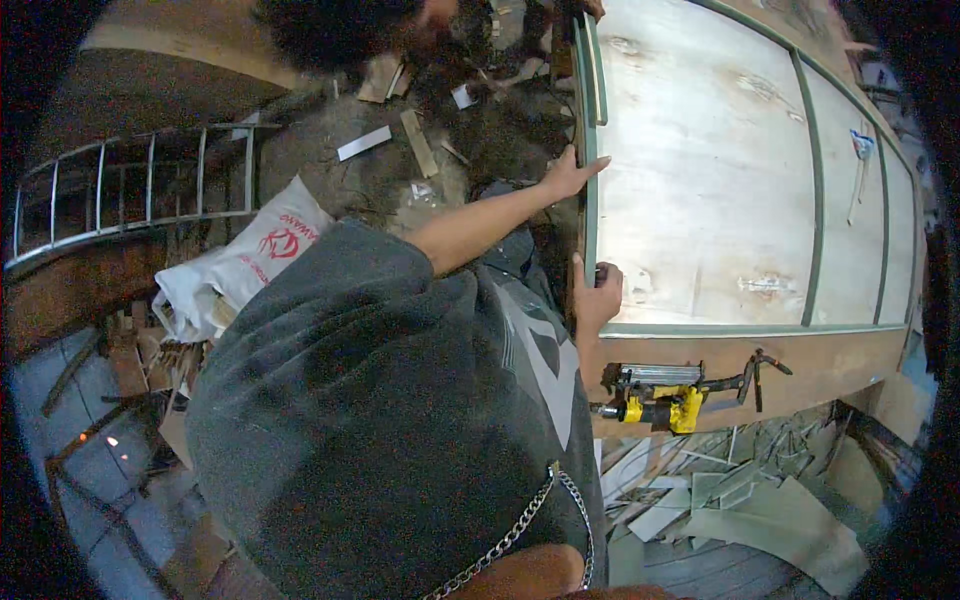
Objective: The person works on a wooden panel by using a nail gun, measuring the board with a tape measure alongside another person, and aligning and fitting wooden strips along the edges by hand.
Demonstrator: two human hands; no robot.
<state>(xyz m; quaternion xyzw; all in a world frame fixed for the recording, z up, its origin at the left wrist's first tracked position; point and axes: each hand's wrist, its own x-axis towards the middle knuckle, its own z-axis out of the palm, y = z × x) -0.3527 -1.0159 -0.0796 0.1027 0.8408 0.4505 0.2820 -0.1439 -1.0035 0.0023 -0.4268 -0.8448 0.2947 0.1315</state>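
A large white panel (700, 180) framed with green strips lies on the workbench (740, 352) to my right. Along its near edge runs a long green strip (591, 220). My left hand (572, 174) grips this strip, one digit stretched over its top and the other fingers partly hidden at the side. Closer to the panel's corner, my right hand (600, 293) is closed on the same strip with curled fingers. A second, shorter green strip (597, 75) lies alongside at the far end, near another person's hand (593, 8).
On the bench beside the panel lies a yellow-and-black nail gun (665, 398). Green board offcuts (740, 500) are heaped below it. A metal ladder (150, 175), a white sack (260, 250) and wood scraps (418, 143) lie to the left. A person's dark hair (340, 30) shows at the top.
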